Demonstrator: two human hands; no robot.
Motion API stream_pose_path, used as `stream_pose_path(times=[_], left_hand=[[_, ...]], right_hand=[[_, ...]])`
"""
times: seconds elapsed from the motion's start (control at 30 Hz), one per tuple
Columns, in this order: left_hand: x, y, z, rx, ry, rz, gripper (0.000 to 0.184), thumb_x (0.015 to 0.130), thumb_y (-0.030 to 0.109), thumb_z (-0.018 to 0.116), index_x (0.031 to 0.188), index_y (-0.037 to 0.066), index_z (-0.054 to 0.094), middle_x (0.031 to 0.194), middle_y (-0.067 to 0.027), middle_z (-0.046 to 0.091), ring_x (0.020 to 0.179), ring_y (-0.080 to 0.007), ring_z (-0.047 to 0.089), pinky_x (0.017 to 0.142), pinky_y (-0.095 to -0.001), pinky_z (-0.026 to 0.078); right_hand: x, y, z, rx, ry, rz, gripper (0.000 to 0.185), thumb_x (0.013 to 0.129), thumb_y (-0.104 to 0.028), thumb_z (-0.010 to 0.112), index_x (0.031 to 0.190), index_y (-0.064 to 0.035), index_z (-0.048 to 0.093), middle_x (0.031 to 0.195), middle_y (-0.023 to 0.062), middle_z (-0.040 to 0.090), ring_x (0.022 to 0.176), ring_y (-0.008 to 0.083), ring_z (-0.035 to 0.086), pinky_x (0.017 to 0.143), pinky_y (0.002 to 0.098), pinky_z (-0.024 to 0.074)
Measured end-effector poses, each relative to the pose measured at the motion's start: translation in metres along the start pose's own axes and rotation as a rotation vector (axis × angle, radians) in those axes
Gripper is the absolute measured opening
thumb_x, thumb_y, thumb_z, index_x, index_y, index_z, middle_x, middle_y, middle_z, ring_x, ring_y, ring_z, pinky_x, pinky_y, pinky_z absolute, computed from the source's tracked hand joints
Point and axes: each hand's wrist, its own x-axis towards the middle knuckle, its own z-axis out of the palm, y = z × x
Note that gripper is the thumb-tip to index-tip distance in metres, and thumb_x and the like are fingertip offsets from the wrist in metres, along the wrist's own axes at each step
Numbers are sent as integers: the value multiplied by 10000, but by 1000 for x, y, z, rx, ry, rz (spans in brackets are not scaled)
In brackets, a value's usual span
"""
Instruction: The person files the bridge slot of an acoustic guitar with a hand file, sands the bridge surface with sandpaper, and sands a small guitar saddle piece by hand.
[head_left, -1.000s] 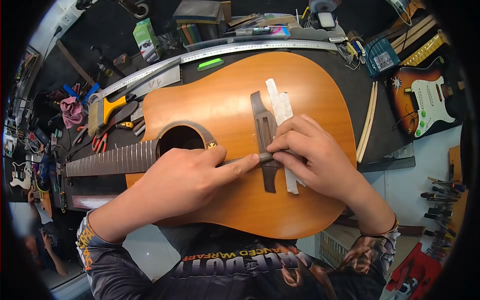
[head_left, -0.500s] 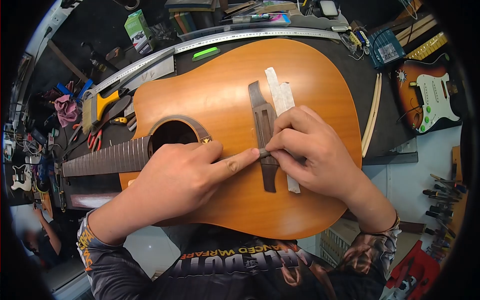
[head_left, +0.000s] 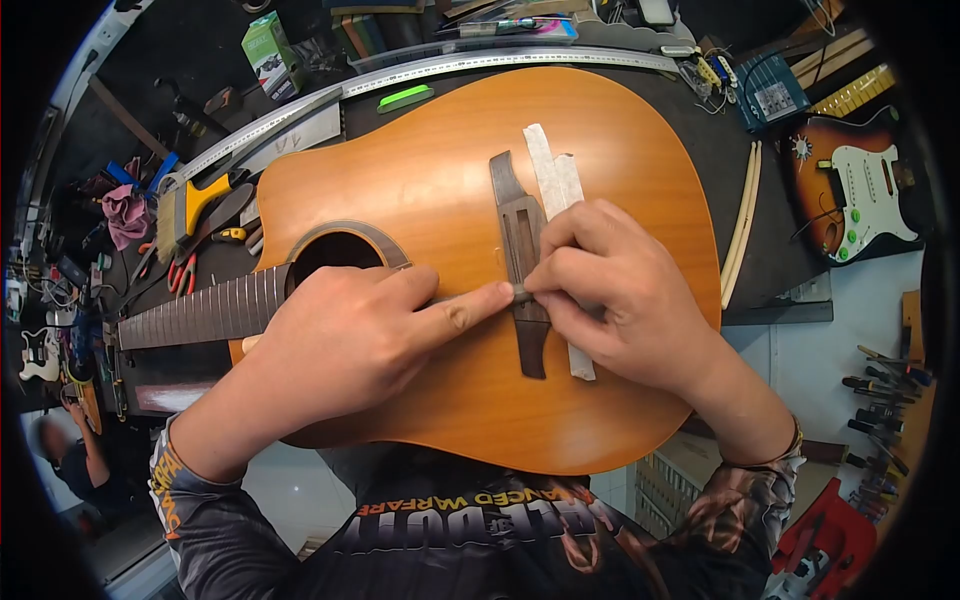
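An acoustic guitar with an orange-brown top lies flat, its neck to the left. Across its dark wooden bridge is a thin grey strip, mostly covered by my fingers. My left hand is closed, with its index finger stretched along the strip and the fingertip pressing it near the bridge; the other fingers curl underneath, partly hidden. From the other side, my right hand pinches the strip between thumb and fingertips. Pale masking tape runs beside the bridge, partly behind my right hand.
Along the back lie a long metal ruler and a green-handled tool. A yellow-handled brush and red pliers are at left. A sunburst electric guitar and wooden sticks are at right. Another person is at far left.
The guitar and bench appear slightly higher and further left in view. My hands keep their hold over the bridge, the fingertips a little closer together.
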Motion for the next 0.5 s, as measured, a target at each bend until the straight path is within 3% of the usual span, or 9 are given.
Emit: stream_pose_path(times=[0.2,0.5], left_hand=[[6,-7,2,43,37,-21,716,917,113,786,1618,258,763,793,-24,550,669,-235,651,592,-423,511],[16,-12,17,24,247,-18,581,907,86,811,1476,198,849,954,-56,614,761,-240,662,614,-410,539]], right_hand=[[13,-3,-7,-125,-43,38,122,912,-20,835,997,-50,753,1092,89,661,1083,349,675,931,463,554],[25,18,-6,-35,-53,17,124,875,-4,798,962,-41,718,1130,86,657,1161,349,627,1007,461,534]])
